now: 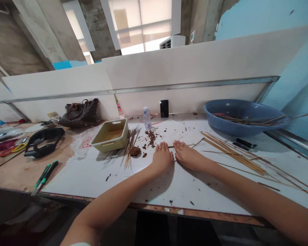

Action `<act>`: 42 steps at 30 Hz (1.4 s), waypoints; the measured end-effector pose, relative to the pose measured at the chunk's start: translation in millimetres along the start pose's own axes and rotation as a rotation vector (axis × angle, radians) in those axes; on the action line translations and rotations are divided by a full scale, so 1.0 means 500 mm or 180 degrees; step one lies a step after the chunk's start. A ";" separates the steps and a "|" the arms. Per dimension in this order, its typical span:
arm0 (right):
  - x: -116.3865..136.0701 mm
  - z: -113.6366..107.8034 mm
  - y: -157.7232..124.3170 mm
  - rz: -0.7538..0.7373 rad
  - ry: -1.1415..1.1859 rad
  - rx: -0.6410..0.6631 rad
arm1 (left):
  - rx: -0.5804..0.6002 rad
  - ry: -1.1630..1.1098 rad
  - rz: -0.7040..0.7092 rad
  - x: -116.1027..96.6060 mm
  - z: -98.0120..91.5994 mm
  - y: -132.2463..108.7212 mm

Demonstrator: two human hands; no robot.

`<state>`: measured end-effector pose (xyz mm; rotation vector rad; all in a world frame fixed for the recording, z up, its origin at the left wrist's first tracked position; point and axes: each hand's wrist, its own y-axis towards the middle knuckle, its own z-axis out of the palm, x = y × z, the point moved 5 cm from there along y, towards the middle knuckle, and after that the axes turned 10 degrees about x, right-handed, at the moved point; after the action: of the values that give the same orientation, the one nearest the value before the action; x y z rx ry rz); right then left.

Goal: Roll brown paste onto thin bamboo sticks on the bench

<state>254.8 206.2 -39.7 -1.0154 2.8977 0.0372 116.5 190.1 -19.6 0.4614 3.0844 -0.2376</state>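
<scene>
My left hand (163, 158) lies palm down on the white tabletop, fingers stretched out flat. Beside it, my right hand (188, 156) rests the same way, with a small gap between the two. A thin brown stick (171, 147) runs under the fingers of both hands and shows in that gap; neither hand grips it. Left of my left hand are a dark brown lump (135, 151) and a scatter of brown crumbs (151, 138). Under the lump lies a bundle of thin sticks (127, 160). To the right of my right hand, tan sticks (236, 155) are spread out.
A green rectangular tub (108, 146) stands at left, near a water bottle (146, 118) and an upright phone (164, 108). A large blue basin (242, 128) with long sticks sits at right. Farther left are green-black utility knives (45, 176), a black headset (42, 143) and a dark bag (79, 114).
</scene>
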 end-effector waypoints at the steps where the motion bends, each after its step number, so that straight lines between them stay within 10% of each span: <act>1: -0.001 0.000 0.001 0.0025 -0.0002 0.0006 | -0.0019 -0.0002 -0.0005 0.002 -0.001 0.002; 21: 0.022 0.001 -0.016 0.0113 -0.0130 -0.0062 | -0.0196 0.0134 0.0104 0.005 0.020 -0.001; 42: -0.071 -0.060 0.016 -0.0237 0.1315 -0.0985 | -0.0546 0.0021 0.0578 0.008 -0.054 -0.002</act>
<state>275.6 233.0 -7.2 -1.3177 3.2935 0.3173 112.5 194.5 7.2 0.7285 3.0083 0.0314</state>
